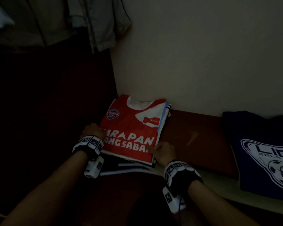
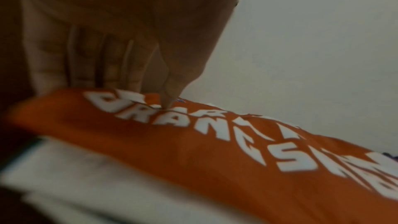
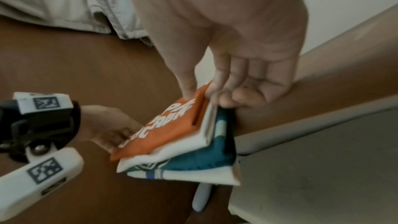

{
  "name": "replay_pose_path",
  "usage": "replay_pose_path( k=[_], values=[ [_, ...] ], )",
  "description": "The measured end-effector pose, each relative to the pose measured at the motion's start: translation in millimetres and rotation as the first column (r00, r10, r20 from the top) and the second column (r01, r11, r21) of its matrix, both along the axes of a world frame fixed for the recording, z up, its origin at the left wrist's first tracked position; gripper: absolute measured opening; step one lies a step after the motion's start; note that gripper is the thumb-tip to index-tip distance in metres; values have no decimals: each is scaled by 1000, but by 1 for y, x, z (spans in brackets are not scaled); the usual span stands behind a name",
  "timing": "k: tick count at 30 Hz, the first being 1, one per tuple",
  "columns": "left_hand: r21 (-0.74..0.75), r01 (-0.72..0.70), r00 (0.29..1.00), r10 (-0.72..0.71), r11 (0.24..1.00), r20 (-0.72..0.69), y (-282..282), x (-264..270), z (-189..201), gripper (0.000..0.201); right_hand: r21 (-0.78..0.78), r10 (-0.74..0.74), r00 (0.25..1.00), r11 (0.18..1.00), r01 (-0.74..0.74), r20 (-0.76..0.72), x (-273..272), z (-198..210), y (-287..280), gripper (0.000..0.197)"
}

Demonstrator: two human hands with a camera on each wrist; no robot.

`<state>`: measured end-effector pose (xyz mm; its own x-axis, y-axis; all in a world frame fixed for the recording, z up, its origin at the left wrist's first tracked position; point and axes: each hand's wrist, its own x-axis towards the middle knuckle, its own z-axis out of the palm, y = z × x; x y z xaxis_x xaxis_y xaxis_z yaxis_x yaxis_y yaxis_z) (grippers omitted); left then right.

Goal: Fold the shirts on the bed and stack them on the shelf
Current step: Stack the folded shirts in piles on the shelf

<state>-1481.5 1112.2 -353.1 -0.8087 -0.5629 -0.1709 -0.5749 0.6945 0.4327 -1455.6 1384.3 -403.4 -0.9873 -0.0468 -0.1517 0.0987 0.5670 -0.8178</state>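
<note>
Two hands [image 1: 91,129] [image 1: 164,153] gripping folded red shirt [image 1: 131,128], collar toward wall [image 1: 203,54]

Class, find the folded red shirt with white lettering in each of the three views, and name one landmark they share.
Head: red shirt at centre, top of the stack, against the wall.
Left wrist: it runs from left centre to lower right, under the left hand.
Right wrist: centre, top layer, pinched by the right hand.
Shared landmark: its white lettering.
</note>
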Motion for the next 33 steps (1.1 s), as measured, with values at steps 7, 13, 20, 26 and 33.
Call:
replay_pose_path(
  k=[7,13,20,26,33],
  values=[
    [-33,-48,996,50,998,71,-19,25,2,50,133,110,990,984,-122,91,12,13,-6,41],
    [-79,-72,997,73,994,5,-23,26,18,28,-92,-37,998,995,41,41,15,29,-10,28],
    [140,-58,982,82,988,-168,-20,18,26,28,-426,-42,898,870,248,437,12,39,-21,14],
    [259,-91,941,168,962,-293,-19,24,25,29,-503,-117,894,791,347,433,11,33,-16,28],
    [525,-63,958,198,849,-206,-36,26,20,46,-506,-15,897,822,263,441,-9,58,32,18]
  ],
)
